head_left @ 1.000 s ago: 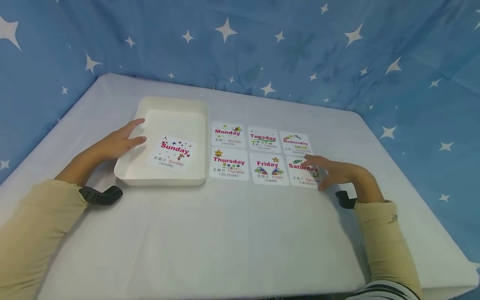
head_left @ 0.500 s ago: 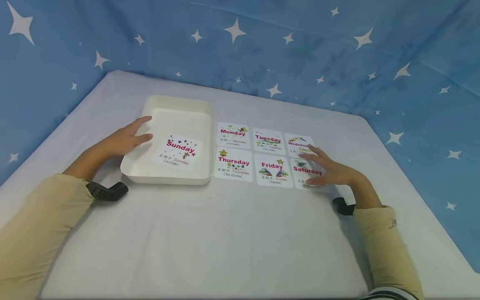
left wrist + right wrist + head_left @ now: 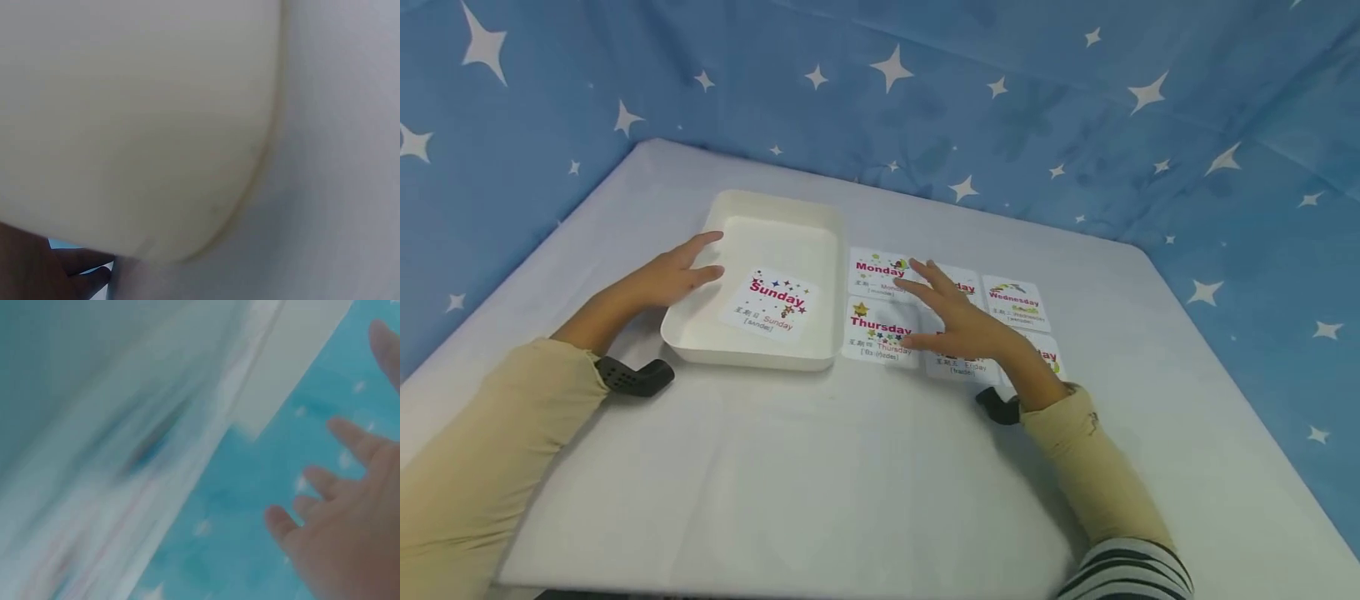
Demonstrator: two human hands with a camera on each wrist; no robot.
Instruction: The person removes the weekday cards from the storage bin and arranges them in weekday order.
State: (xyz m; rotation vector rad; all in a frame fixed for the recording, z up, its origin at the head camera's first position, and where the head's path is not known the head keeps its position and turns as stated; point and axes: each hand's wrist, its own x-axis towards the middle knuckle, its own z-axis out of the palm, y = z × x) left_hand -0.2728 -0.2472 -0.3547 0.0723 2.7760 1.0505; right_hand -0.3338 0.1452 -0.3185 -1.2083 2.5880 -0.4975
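A white tray holds the Sunday card, which lies slightly turned inside it. My left hand rests at the tray's left rim, thumb and forefinger spread over the edge. Right of the tray, day cards lie in two rows. My right hand is over their middle with fingers spread and nothing held. It partly covers the Tuesday card and the Friday card; its fingertips overlap the Monday card and the Thursday card. In the right wrist view the cards are blurred.
The Wednesday card lies at the right end of the back row. In front of it the Saturday card is partly behind my right wrist. A white cloth covers the table; a blue starry curtain hangs behind.
My right hand has moved left from the Saturday card to over the middle of the cards. My left hand stays at the tray's rim. The head view has shifted slightly.
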